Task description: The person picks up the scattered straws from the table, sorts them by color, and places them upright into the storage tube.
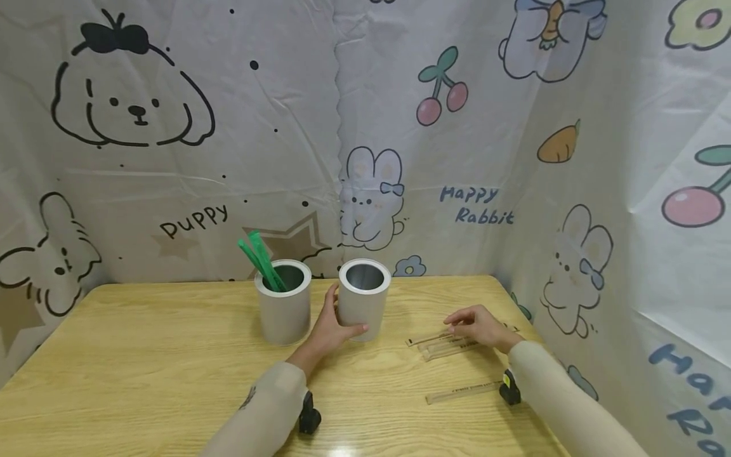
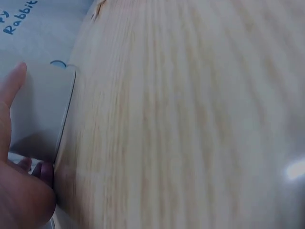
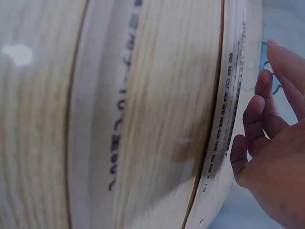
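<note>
Here, printed cloth (image 1: 285,146) hangs beyond the far edge and right side of the glossy wood-grain table (image 1: 143,355). Near the far edge, the left hand (image 1: 331,329) curls fingers and thumb round a pale cup (image 1: 367,308); the neighbouring cup (image 1: 284,320) holds green sticks (image 1: 261,259). Toward the right edge, the right hand (image 1: 481,327) bends its fingers loosely over slim packets (image 1: 442,350); 1 lone packet (image 1: 461,393) lies nearer the front.

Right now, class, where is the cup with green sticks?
In the head view, the cup with green sticks stands left of centre, far back on the table, just left of the other cup.
</note>
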Demonstrator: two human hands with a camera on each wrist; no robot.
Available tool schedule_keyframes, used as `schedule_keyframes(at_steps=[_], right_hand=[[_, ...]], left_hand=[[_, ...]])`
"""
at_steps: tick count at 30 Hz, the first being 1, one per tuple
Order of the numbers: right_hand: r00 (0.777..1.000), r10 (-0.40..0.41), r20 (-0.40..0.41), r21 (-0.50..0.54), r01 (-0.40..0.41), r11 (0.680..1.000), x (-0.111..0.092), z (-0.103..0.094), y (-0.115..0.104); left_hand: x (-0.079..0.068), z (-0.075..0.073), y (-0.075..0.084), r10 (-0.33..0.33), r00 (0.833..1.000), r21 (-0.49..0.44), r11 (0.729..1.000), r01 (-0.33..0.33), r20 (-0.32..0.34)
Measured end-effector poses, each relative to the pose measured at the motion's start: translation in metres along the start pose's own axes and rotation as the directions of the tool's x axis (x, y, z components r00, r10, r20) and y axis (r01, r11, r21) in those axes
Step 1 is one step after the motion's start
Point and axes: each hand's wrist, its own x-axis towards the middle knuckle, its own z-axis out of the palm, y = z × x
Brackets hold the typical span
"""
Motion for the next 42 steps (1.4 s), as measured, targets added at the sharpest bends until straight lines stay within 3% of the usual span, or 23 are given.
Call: schedule_keyframes(at_steps=[9,17,31,37,39,42], right_hand=[[0.999,0.035,-0.005,-0.018,-0.035,0.999,0.008,0.002,0.006],[1.0,-0.03,0.009,-0.086,0.031,0.996,0.012,0.003,0.007],[0.999,-0.047,0.017,-0.15,0.049,0.988,0.025,0.001,0.006],[0.992,-0.126,0.014,-0.098,0.127,0.987,0.024,-0.005,-0.001],[0.989,-0.147,-0.019,-0.072,0.145,0.987,0.026,-0.009,-0.008],[0.99,-0.105,-0.095,-0.013,0.104,0.994,0.028,-0.017,-0.029]], left_hand=[[0.001,-0.003,0.002,0.005,0.999,0.028,1.0,-0.007,0.053],[0.002,0.0,-0.002,0.006,0.999,0.008,1.0,-0.007,0.047],[0.005,0.0,-0.005,-0.025,0.999,0.005,1.0,0.025,0.044],[0.004,0.001,-0.005,-0.036,0.998,0.009,0.999,0.036,0.043],[0.003,0.0,-0.004,-0.035,0.999,0.013,0.999,0.034,0.042],[0.002,-0.001,-0.003,-0.028,0.999,0.009,1.0,0.028,0.045]])
